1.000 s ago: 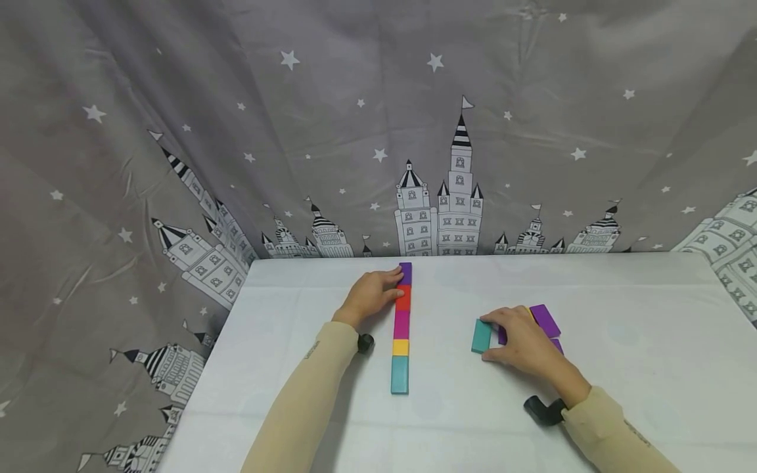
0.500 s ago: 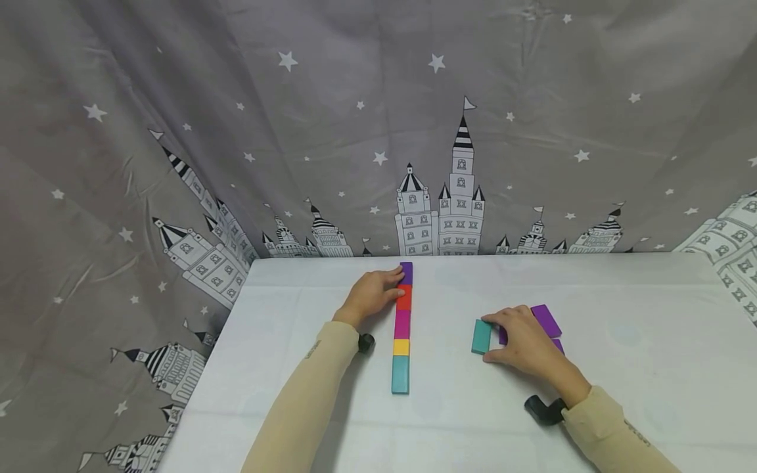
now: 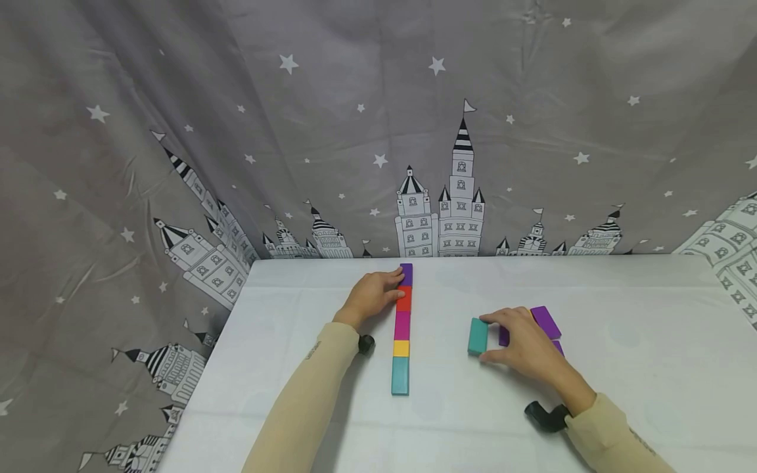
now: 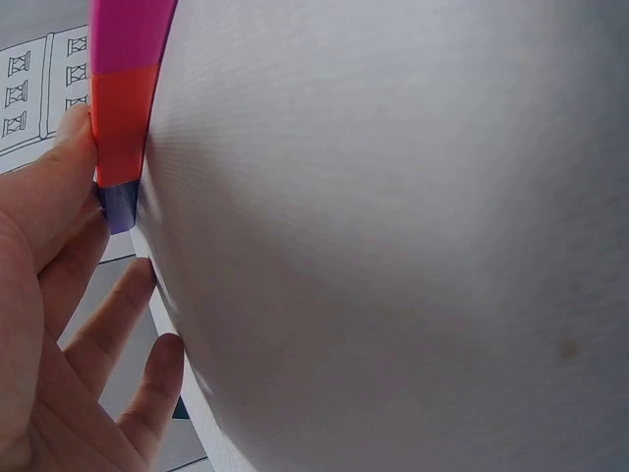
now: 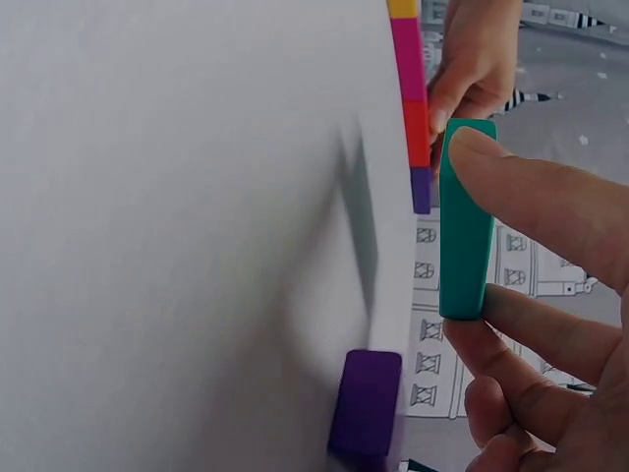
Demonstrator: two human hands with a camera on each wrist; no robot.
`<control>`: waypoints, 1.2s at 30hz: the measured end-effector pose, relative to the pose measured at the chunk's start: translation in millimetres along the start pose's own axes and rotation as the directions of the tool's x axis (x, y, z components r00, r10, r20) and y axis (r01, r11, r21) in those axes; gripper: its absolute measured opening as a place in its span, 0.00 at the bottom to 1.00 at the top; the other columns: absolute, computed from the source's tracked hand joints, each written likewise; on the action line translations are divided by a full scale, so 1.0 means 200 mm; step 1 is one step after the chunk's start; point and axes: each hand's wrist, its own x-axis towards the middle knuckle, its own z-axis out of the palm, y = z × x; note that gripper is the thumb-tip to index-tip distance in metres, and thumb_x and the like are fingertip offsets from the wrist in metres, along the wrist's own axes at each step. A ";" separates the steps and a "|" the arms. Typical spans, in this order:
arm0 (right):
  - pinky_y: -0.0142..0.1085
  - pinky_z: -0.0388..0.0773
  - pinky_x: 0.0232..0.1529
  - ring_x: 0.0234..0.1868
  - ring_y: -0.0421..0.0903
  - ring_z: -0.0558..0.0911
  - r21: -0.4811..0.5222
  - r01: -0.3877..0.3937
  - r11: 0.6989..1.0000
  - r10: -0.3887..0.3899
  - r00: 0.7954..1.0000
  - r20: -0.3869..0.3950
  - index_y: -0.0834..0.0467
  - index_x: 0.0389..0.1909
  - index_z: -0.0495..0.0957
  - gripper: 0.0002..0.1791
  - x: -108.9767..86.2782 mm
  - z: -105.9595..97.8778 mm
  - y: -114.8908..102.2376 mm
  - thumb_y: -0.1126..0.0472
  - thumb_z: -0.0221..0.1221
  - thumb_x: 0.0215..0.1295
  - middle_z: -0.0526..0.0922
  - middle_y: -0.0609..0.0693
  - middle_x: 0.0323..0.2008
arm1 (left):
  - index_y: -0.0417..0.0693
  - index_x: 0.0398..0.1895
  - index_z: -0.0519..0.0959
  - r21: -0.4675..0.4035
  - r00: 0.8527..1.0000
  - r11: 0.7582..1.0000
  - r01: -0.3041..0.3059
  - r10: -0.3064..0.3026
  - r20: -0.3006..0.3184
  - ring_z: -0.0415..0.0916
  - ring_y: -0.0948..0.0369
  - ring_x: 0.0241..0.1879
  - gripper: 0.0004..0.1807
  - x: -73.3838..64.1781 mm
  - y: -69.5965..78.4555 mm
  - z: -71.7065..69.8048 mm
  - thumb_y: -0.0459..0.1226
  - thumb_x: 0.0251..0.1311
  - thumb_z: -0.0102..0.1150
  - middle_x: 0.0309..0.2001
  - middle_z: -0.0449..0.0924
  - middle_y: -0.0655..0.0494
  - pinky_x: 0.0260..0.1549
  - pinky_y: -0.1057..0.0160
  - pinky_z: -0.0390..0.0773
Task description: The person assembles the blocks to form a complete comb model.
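My right hand (image 3: 523, 341) pinches a teal rectangular block (image 3: 478, 336) by its two ends. The right wrist view shows that teal block (image 5: 466, 236) held between thumb and fingers, raised off the white cloth with its shadow apart from it. At the left, a straight row of blocks runs away from me: a teal block (image 3: 400, 376), a yellow block (image 3: 401, 348), a magenta block (image 3: 402, 326), a red block (image 3: 405, 303) and a purple block (image 3: 407, 274). My left hand (image 3: 368, 297) rests against the row's far end, thumb at the red block, fingertips at the purple one.
Loose purple blocks (image 3: 546, 321) and a mostly hidden yellow one lie around and behind my right hand. The white-covered table (image 3: 449, 420) reaches back to a grey curtain (image 3: 331, 131) printed with castles and stars.
The right hand has lifted the teal block off the table and shifted it slightly left. The left hand and the row stay in place.
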 end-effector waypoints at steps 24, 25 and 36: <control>0.55 0.78 0.58 0.58 0.55 0.75 0.028 0.014 1.000 -0.015 0.999 0.034 0.55 0.57 0.82 0.34 -0.05 0.04 -0.21 0.56 0.80 0.45 0.82 0.50 0.54 | 0.53 0.69 0.73 0.020 1.000 1.000 -0.002 0.003 -0.007 0.64 0.54 0.72 0.29 0.00 -0.01 0.00 0.46 0.66 0.64 0.72 0.67 0.62 0.72 0.50 0.60; 0.55 0.78 0.58 0.58 0.54 0.75 0.034 0.014 0.999 -0.016 0.999 0.038 0.55 0.57 0.82 0.34 -0.05 0.05 -0.22 0.56 0.80 0.45 0.82 0.50 0.54 | 0.53 0.69 0.73 0.020 1.000 1.000 -0.002 0.003 -0.008 0.65 0.54 0.71 0.29 0.00 -0.01 0.00 0.46 0.66 0.64 0.72 0.67 0.62 0.72 0.50 0.60; 0.49 0.79 0.58 0.58 0.48 0.75 0.068 -0.015 0.998 0.008 0.995 0.101 0.51 0.56 0.82 0.34 -0.08 0.13 -0.36 0.53 0.80 0.44 0.81 0.45 0.53 | 0.55 0.70 0.72 0.017 1.000 1.000 0.018 -0.018 0.015 0.64 0.54 0.72 0.29 -0.01 0.00 0.00 0.47 0.67 0.63 0.72 0.66 0.63 0.72 0.50 0.59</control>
